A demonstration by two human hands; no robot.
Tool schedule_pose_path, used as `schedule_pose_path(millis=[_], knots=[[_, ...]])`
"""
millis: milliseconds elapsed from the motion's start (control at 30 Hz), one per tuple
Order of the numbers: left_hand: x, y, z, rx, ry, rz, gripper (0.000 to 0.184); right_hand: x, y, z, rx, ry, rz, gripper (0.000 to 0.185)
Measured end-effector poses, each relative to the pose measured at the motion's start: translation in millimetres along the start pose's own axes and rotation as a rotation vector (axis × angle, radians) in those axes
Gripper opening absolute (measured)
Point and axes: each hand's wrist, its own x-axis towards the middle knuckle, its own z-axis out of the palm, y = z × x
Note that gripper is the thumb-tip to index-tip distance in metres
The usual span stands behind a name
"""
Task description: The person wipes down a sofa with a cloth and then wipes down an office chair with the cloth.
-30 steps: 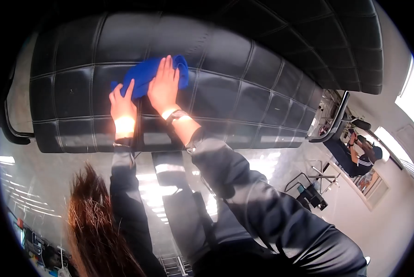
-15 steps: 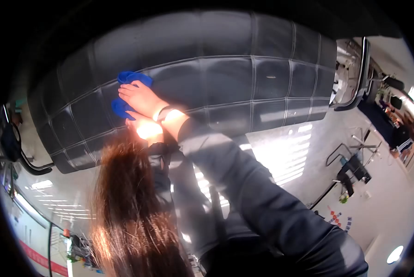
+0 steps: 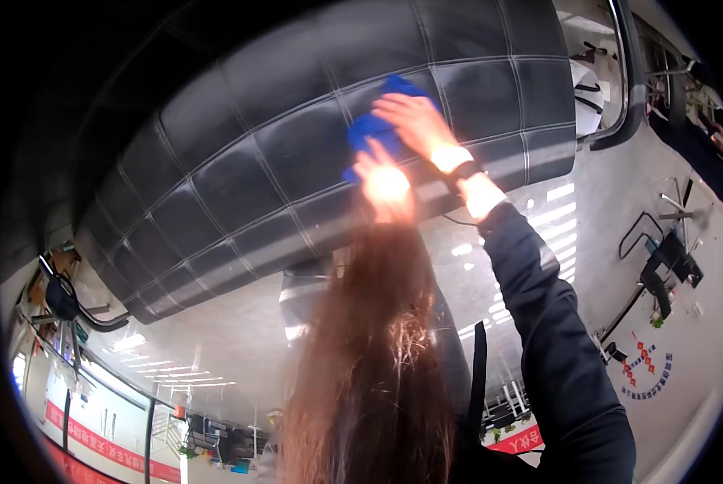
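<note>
A blue cloth (image 3: pixel 369 133) lies bunched on the black stitched cushion surface of a seat (image 3: pixel 240 173). My right hand (image 3: pixel 418 125), with a dark band at its wrist, presses the cloth's upper right part, fingers bent over it. Lower and to the left, my left hand (image 3: pixel 384 181) holds the near edge of the cloth; strong sunlight and motion blur wash out part of it. Long brown hair (image 3: pixel 369 347) hangs in front of the left forearm and hides it.
Dark metal armrests, one at the right (image 3: pixel 619 113) and one at the left (image 3: pixel 95 323), flank the seat. A pale floor (image 3: pixel 216 347) with striped sunlight lies below. Black gym-like equipment (image 3: pixel 672 262) stands at the right, and red banners (image 3: pixel 111 452) show at the lower left.
Both hands and the blue cloth have moved to the right along the cushion. My hands are less overlapped now, and the view has shifted and tilted.
</note>
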Motion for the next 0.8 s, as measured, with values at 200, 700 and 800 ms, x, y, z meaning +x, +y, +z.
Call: schedule_pose_path(millis=[200, 700, 800], knots=[[-19.7, 50.4, 21.3, 0.163, -0.355, 0.505, 0.043, -137.5, 26.6, -40.0, -0.106, 0.250, 0.594, 0.052], [39.4, -267.7, -156.9, 0.267, -0.171, 0.530, 0.061, 70.3, -230.7, 140.8, -0.194, 0.205, 0.876, 0.068], [35.7, -352.0, -208.0, 0.358, -0.137, 0.374, 0.062, 143.4, -318.1, 172.2, -0.181, 0.067, 0.747, 0.068]])
